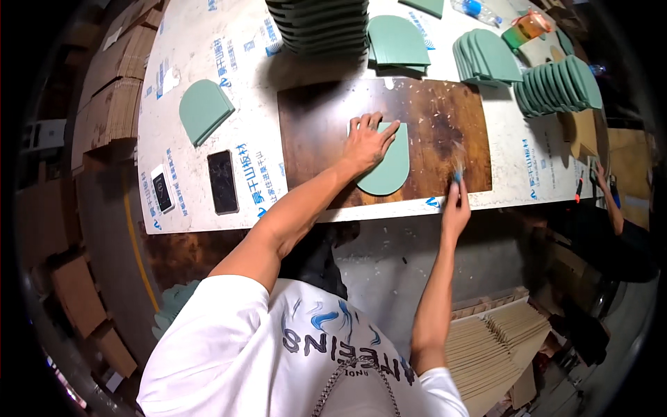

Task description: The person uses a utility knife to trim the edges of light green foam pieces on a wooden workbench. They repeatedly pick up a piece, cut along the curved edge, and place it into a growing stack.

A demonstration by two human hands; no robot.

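Observation:
My left hand lies with spread fingers across a pale green arch-shaped panel, pressing it on a dark brown wooden board. The panel's rounded end points toward me, and its straight end is partly covered by my fingers. To the right, over the board's near edge, my right hand is closed in a pinch on a small thin tool with a blue part. The tool is smeared by motion, so its kind cannot be made out. It is apart from the panel.
Stacked green panels stand at the back, with more piles to the right and a leaning row. A loose panel, a dark phone and a white device lie left. Bottles stand far right. Another person's hand shows rightward.

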